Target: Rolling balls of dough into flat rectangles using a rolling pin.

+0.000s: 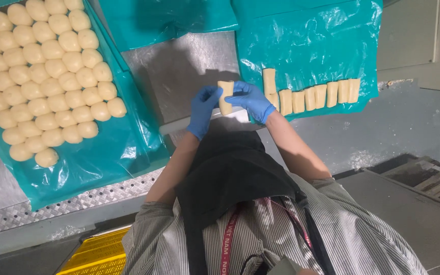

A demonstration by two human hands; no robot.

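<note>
Both my hands wear blue gloves and hold one pale, oblong dough piece [225, 95] upright between them over the steel table [179, 71]. My left hand [203, 109] grips its left side, my right hand [253, 100] its right side. Just right of my hands a row of several shaped dough rolls [311, 94] lies on a teal plastic sheet [311, 40]. To the left, several round dough balls [47, 76] sit packed in rows on another teal sheet [108, 153].
A third teal sheet [164, 18] lies at the top centre. A perforated metal strip [77, 196] runs along the table's near edge, with a yellow crate [98, 252] below it. Grey floor [408, 132] is at the right.
</note>
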